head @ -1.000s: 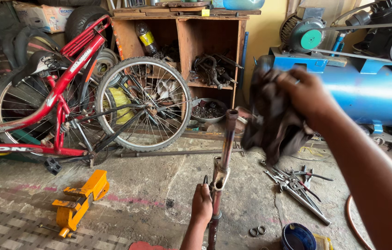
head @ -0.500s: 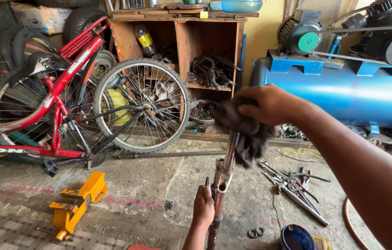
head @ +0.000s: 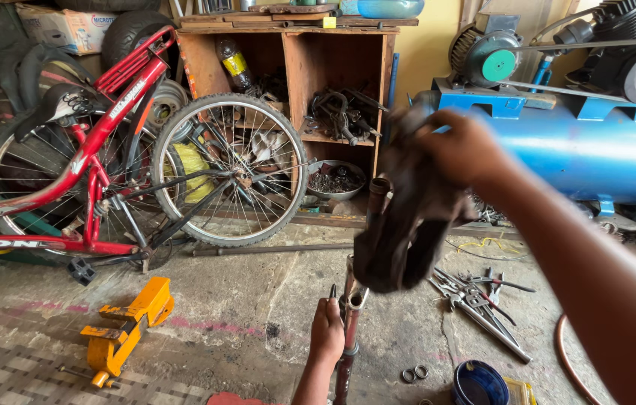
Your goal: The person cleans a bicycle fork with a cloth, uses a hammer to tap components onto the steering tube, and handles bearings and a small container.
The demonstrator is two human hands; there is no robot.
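Right hand (head: 462, 150) pinching dark rag (head: 408, 225), lifted off fork steerer tube (head: 375, 196) top since half-second ago; left hand (head: 327, 330) gripping fork (head: 348, 337) below rag.

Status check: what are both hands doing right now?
Left hand grips upright metal tube. Right hand holds dark rag at tube's top. Nothing in the way.

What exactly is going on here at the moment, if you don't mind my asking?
A person in a bicycle workshop steadies an upright metal tube low down with the left hand. The right hand holds a dark rag against the tube's top end. Loose hand tools lie on the concrete floor, a yellow vise sits to the left, and a red bicycle stands behind.
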